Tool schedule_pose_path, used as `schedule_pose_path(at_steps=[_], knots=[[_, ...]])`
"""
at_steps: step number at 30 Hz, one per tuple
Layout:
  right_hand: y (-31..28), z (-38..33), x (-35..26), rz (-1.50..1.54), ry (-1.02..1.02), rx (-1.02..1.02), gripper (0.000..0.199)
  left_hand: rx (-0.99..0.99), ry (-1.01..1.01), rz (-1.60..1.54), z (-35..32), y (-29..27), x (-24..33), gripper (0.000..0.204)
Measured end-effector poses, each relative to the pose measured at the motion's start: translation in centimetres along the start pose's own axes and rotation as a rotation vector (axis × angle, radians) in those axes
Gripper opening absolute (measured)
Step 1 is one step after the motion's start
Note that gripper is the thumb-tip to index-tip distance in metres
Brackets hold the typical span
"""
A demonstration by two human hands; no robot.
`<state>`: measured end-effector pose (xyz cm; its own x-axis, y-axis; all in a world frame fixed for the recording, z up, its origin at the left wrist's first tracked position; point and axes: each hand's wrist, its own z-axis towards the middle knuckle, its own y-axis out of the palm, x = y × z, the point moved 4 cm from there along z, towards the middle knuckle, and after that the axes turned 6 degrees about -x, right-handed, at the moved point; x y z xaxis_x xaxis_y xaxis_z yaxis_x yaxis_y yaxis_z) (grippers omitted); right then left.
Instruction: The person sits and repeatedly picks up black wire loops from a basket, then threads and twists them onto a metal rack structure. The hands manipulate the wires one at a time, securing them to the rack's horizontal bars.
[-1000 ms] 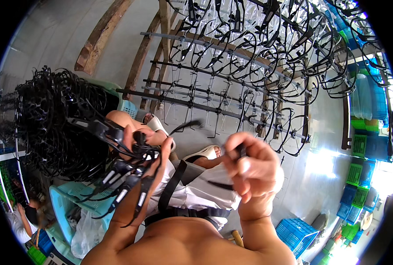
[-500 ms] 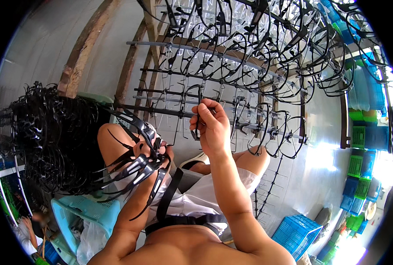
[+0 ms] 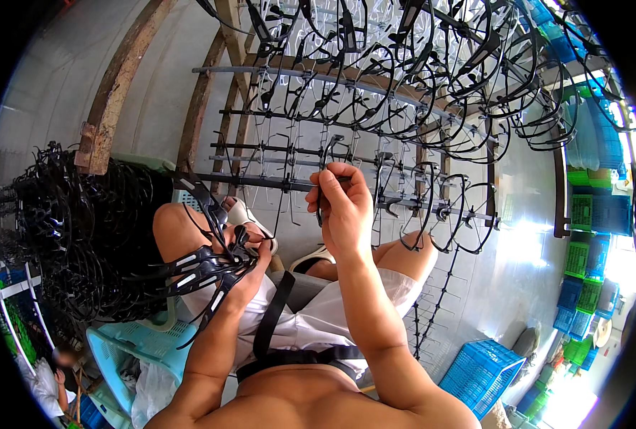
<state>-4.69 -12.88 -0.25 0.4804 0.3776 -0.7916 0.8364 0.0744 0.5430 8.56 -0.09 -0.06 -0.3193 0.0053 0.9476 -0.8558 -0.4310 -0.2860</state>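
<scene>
Pinching a black eyeglass frame [image 3: 325, 182] between thumb and fingertips, the right hand [image 3: 343, 207] is raised to the metal rack [image 3: 289, 184], its fingers clamped together on the piece just below one of the horizontal bars; the frame sits right against the bar, at about twelve o'clock from the knuckles, though whether it already hangs on a hook cannot be told. The left hand [image 3: 250, 261] sits lower, at about eight o'clock from the right one, closed around a bundle of black frames [image 3: 196, 264] that fan out toward nine o'clock past the person's bare knee; white patches show on some of the pieces. At nine o'clock from that bundle, a big tangled heap of black frames [image 3: 75, 236] fills the left side of the view; below it, at about six o'clock, stands a pale blue plastic basket [image 3: 153, 339]. The rack's upper rows, at twelve to two o'clock from the right hand, are crowded with hanging frames [image 3: 461, 79]; the lower bars hold only a few. A blue crate [image 3: 482, 368] lies on the floor at five o'clock; stacked green and blue crates [image 3: 589, 222] stand at three o'clock.
</scene>
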Motion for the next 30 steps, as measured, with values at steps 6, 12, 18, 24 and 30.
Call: schedule_pose_path(at_steps=[6,12,18,24,30], knots=[[0.0,-0.3,0.0,0.011,-0.035,-0.035,0.013,-0.006,0.005,0.050,0.5,-0.1,0.6,0.026],[0.0,-0.2,-0.1,0.041,-0.017,-0.022,0.012,-0.022,-0.041,0.043,0.2,0.0,0.0,0.026],[0.2,-1.1,-0.2,0.006,-0.054,-0.043,0.012,-0.009,-0.102,-0.056,-0.2,0.1,-1.8,0.029],[0.2,-2.9,-0.3,-0.077,0.043,-0.004,0.012,0.047,-0.159,-0.077,0.4,-0.1,-1.2,0.035],[0.2,-3.2,-0.8,-0.038,0.080,-0.035,0.012,0.184,-0.072,-0.076,0.9,0.3,-0.7,0.046]])
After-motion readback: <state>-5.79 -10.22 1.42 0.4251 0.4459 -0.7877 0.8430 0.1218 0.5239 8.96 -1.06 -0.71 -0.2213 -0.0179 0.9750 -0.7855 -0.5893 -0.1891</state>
